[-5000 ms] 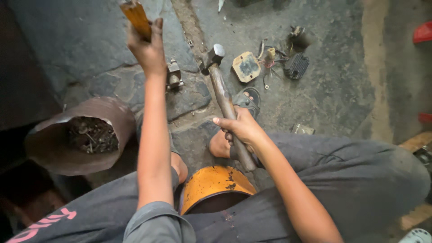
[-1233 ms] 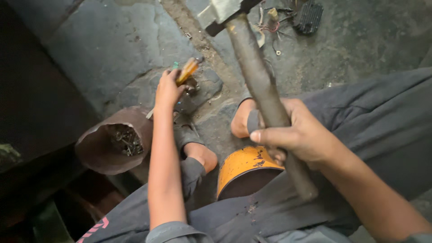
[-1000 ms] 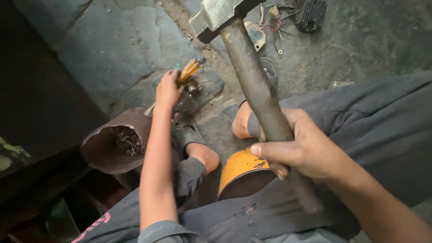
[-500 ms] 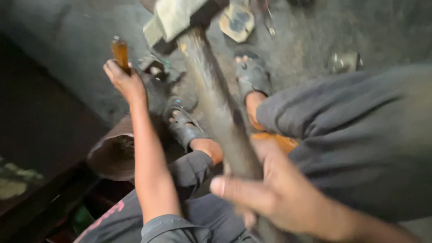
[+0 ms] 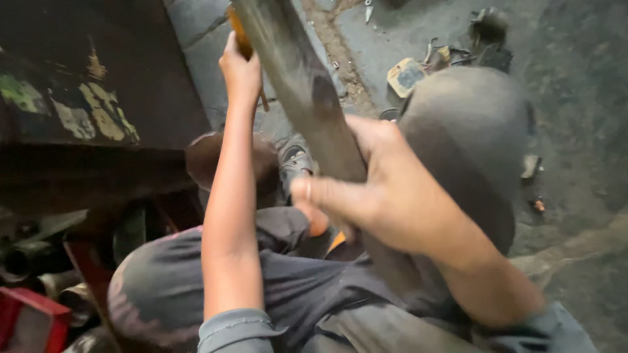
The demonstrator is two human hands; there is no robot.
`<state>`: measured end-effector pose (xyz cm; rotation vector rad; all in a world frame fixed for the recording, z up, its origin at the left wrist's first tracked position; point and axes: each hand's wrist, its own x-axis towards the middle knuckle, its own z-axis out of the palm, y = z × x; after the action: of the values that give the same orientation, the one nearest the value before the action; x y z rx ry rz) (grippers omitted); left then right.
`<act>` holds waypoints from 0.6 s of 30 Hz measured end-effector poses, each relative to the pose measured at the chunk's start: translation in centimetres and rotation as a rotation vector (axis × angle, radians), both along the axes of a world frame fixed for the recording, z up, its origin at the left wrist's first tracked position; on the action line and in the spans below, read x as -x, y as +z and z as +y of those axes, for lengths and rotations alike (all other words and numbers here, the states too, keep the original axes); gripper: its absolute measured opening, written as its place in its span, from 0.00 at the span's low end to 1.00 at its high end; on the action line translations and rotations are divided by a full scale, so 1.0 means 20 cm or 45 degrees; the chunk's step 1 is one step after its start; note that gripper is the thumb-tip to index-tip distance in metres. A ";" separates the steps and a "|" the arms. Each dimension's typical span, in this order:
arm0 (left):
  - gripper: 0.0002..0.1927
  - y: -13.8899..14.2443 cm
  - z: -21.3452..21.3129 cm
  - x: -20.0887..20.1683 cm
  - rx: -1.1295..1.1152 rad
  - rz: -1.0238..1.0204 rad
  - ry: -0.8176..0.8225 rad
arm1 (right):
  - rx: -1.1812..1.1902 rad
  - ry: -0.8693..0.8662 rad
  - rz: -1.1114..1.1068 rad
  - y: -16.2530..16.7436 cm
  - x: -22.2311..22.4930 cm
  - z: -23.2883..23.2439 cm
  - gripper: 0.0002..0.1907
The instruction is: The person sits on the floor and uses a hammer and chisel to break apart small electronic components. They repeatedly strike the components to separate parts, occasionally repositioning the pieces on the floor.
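My right hand (image 5: 386, 189) grips the thick wooden handle of a hammer (image 5: 297, 82), raised close to the camera; the hammer head is out of view above the frame. My left hand (image 5: 241, 68) is stretched forward and closed around a yellow-handled tool (image 5: 239, 33) held upright over the stone floor. My grey-trousered knees (image 5: 464, 131) fill the middle of the view.
A round brown metal container (image 5: 209, 160) sits by my left arm. Scattered metal parts and a square yellowish piece (image 5: 407, 76) lie on the stone floor ahead. A dark metal bench or box (image 5: 91, 98) stands at left, with red and metal scrap (image 5: 29, 320) below.
The hammer has swung up and toward the camera, its head leaving the frame. My left hand stays on the yellow-handled tool. The view has tilted and shifted left.
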<state>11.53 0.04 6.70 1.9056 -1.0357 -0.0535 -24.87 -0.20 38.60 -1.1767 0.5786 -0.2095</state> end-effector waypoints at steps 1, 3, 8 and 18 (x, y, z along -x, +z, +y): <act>0.17 -0.01 0.02 0.03 0.131 -0.026 -0.007 | 0.124 -0.038 0.021 0.00 -0.01 -0.01 0.17; 0.13 -0.02 0.03 0.09 0.136 0.489 0.146 | 0.257 -0.073 0.041 -0.01 -0.02 -0.04 0.16; 0.11 0.01 -0.02 0.14 0.314 1.272 0.287 | 0.118 -0.090 0.058 -0.08 -0.06 -0.08 0.15; 0.10 -0.17 -0.02 -0.05 0.259 0.538 0.092 | -0.233 -0.247 0.113 -0.17 -0.06 -0.14 0.15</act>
<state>12.59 -0.44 3.25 1.6506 -0.6595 -0.2858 -23.77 -2.92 35.11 -0.9565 0.7752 -0.2649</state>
